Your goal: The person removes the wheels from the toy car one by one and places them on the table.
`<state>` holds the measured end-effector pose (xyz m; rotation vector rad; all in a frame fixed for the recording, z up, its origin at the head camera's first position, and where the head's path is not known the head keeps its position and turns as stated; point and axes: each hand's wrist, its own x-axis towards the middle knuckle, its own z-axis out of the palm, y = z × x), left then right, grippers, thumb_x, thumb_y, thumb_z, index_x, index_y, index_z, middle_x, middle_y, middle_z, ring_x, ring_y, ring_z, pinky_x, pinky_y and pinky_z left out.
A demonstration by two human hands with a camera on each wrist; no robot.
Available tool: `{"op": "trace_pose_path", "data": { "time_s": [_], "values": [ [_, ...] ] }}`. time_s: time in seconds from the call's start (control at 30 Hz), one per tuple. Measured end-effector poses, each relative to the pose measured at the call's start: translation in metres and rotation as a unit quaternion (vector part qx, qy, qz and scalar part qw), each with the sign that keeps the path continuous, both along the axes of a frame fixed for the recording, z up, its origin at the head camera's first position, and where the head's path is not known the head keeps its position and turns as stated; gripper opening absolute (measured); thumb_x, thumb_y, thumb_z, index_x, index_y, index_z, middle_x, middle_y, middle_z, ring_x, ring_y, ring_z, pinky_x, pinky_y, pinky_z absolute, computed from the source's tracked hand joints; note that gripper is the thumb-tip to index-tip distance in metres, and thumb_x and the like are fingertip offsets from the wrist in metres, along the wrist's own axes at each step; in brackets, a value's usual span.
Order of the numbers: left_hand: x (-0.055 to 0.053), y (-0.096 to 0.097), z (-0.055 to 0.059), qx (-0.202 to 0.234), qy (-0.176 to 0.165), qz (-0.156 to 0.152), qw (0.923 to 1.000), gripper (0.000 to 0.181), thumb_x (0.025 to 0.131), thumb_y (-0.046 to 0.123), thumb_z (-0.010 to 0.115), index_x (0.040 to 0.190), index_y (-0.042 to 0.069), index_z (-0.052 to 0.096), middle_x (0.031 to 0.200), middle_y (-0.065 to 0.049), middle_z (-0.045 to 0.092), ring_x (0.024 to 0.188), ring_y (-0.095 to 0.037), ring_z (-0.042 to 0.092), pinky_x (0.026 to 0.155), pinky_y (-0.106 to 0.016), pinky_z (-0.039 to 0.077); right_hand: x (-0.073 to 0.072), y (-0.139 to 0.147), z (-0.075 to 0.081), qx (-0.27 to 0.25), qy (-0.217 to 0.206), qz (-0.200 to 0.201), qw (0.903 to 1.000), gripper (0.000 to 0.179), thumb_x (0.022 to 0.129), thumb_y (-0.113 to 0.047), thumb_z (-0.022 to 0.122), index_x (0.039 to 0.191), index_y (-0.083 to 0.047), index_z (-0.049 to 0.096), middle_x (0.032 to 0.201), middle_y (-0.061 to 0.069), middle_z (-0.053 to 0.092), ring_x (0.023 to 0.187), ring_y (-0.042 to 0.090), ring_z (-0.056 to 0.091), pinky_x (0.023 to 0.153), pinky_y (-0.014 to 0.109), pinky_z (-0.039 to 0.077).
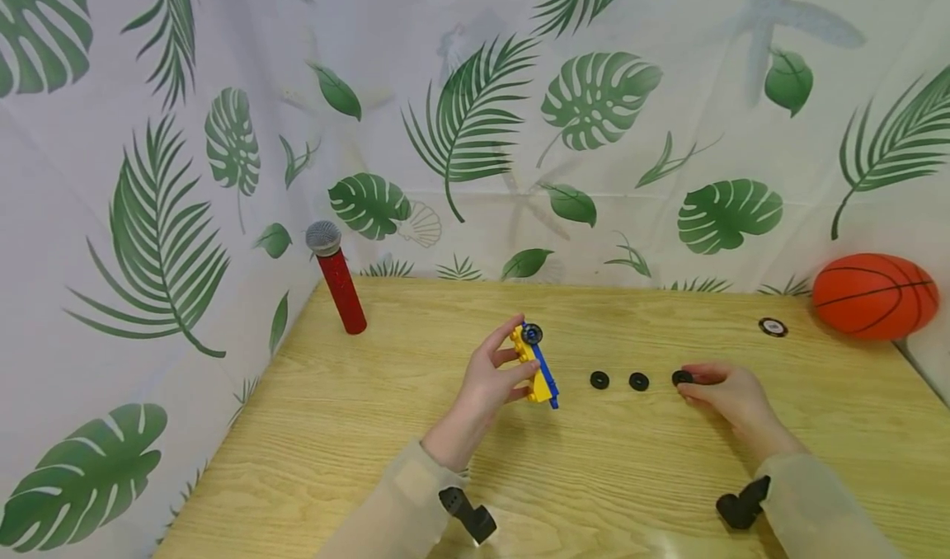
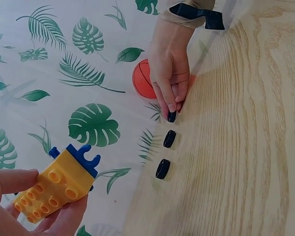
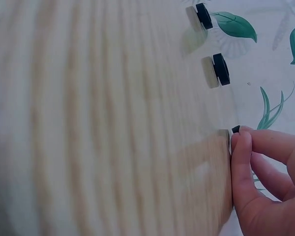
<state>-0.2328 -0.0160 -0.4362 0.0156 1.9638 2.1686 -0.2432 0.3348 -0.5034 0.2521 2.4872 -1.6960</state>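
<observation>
Roughly midway between the left and right edges of the table [image 1: 297, 427], the left hand [image 1: 486, 382] holds the blue-and-yellow toy vehicle [image 2: 64, 174] raised and tilted, thumb against one side and fingers round the other. That grip probably steadies it while leaving the black wheel [image 1: 531, 334] at its upper end uncovered. Nearer the right edge, the right hand [image 1: 731, 398] pinches the end tyre [image 1: 681, 377] between thumb and fingertips, a narrow hold that suits so small a ring. The middle tyre [image 1: 639, 382] and the left tyre [image 1: 599, 380] lie flat in line with it, spaced apart, perhaps for easy picking. A red microphone [image 1: 337, 283] stands near the far left corner; by the far right corner sit a basketball [image 1: 876, 297] and a round chip [image 1: 773, 326], likely kept out of the hands' way.
</observation>
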Motion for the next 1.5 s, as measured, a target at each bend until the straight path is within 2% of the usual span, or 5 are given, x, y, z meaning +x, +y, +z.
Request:
{"op": "trace_pose_path", "data": {
  "time_s": [0.33,0.67,1.0,1.3,1.5],
  "values": [
    [0.0,0.0,0.0,0.002,-0.001,0.002,1.0,0.066,0.09,0.0,0.069,0.144,0.034,0.051,0.117,-0.015,0.062,0.092,-0.02,0.068,0.079,-0.042,0.062,0.001,-0.004,0.006,0.013,-0.012,0.001,0.9998,0.056,0.091,-0.003,0.068,0.137,0.02,0.044,0.096,0.006,0.057,0.07,0.002,0.065,0.068,0.022,0.06],
    [0.0,0.001,-0.001,-0.001,-0.003,0.001,1.0,0.067,0.09,0.001,0.069,0.144,0.037,0.05,0.117,-0.015,0.062,0.091,-0.019,0.068,0.079,-0.041,0.062,0.002,0.0,0.003,0.012,-0.028,-0.003,0.9995,0.069,0.093,-0.003,0.066,0.149,0.011,0.03,0.117,0.024,0.048,0.071,0.002,0.065,0.069,0.023,0.06],
    [0.0,0.002,0.0,-0.003,0.001,-0.002,1.0,0.071,0.089,0.002,0.071,0.145,0.039,0.047,0.118,-0.015,0.062,0.093,-0.02,0.068,0.079,-0.041,0.061,0.002,0.0,0.008,-0.069,0.02,-0.061,0.9956,0.071,0.098,-0.019,0.062,0.154,0.003,0.025,0.085,-0.019,0.062,0.073,0.003,0.066,0.068,0.021,0.058],
    [0.0,0.004,0.0,-0.021,-0.008,-0.001,0.9998,0.064,0.089,0.008,0.074,0.145,0.024,0.047,0.124,-0.013,0.063,0.096,-0.02,0.068,0.08,-0.038,0.061,0.006,-0.014,0.03,-0.183,0.05,-0.008,0.9819,0.041,0.097,-0.023,0.065,0.134,-0.021,0.049,0.089,-0.014,0.066,0.076,0.006,0.068,0.067,0.02,0.058],
    [0.0,0.005,0.0,-0.027,-0.01,-0.008,0.9996,0.058,0.088,0.009,0.074,0.14,0.023,0.051,0.122,-0.013,0.065,0.097,-0.02,0.068,0.078,-0.035,0.061,0.006,-0.026,0.039,-0.185,0.049,0.021,0.9814,0.046,0.097,-0.024,0.064,0.139,-0.017,0.047,0.091,-0.013,0.067,0.08,0.006,0.068,0.07,0.024,0.059]
  ]
}}
